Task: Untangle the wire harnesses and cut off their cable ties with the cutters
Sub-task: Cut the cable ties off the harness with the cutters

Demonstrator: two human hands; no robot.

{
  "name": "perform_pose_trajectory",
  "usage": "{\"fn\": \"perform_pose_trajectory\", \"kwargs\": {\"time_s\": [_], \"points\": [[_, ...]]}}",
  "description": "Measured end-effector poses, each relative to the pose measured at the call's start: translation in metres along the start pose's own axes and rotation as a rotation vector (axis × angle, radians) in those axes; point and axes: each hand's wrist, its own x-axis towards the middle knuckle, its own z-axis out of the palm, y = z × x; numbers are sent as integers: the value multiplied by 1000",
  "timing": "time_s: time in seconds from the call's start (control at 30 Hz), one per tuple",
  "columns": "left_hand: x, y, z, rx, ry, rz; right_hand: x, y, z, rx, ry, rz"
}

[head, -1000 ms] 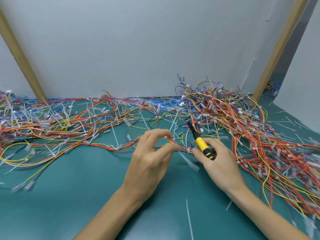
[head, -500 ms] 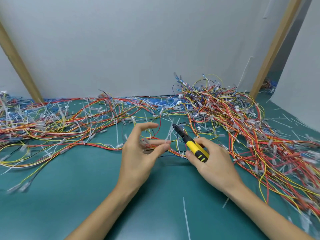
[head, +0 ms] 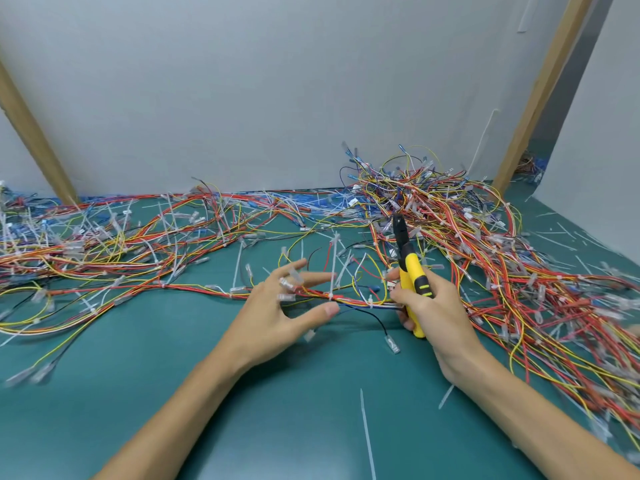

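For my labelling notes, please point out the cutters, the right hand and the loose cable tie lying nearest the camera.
cutters (head: 409, 264): head view, on the yellow handle.
right hand (head: 440, 315): head view, on the back of the hand.
cable tie (head: 367, 432): head view, on the strip's middle.

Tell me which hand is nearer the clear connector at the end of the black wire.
Right. The right hand, gripping the cutters, sits just up-right of the connector; the left hand is farther off to its left.
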Motion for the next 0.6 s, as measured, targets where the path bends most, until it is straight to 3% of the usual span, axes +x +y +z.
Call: {"fn": "perform_pose_trajectory", "kwargs": {"time_s": [0.1, 0.37, 0.6], "points": [[0, 1, 5, 149, -45, 22, -1, -2, 1, 54, -4, 35], [0, 4, 8, 34, 159, 83, -6, -3, 7, -70, -16, -66], [2, 2, 5, -39, 257, 6, -15, -3, 12, -525, 67, -353]]}}
